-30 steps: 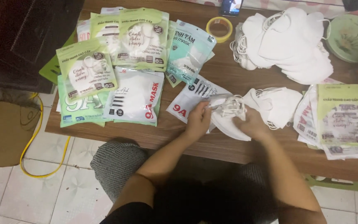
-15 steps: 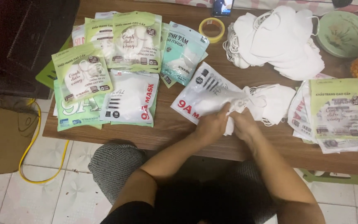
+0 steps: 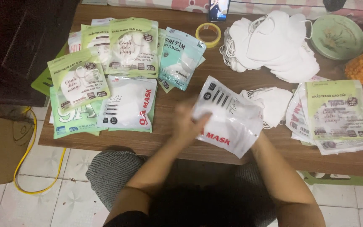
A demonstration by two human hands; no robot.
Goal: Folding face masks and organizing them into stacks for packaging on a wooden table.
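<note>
A white mask packet (image 3: pixel 231 114) with red and black print, bulging with masks, is tilted above the front edge of the wooden table (image 3: pixel 169 134). My left hand (image 3: pixel 186 122), blurred by motion, grips its left edge. My right hand (image 3: pixel 258 142) is mostly hidden under the packet's lower right corner and holds it from below. Just behind the packet lies a small stack of folded white masks (image 3: pixel 274 101).
Filled green, teal and white packets (image 3: pixel 127 46) cover the table's left half. A heap of loose white masks (image 3: pixel 274 42), a tape roll (image 3: pixel 210 33), a phone (image 3: pixel 219 9) and a green plate (image 3: pixel 337 35) sit at the back. Flat packets (image 3: pixel 337 111) are stacked right. A yellow cable (image 3: pixel 26 168) loops on the floor.
Earlier both hands worked folded masks into the white packet on the table. Now the filled packet is lifted and tilted toward me, and my left hand has shifted to its left edge.
</note>
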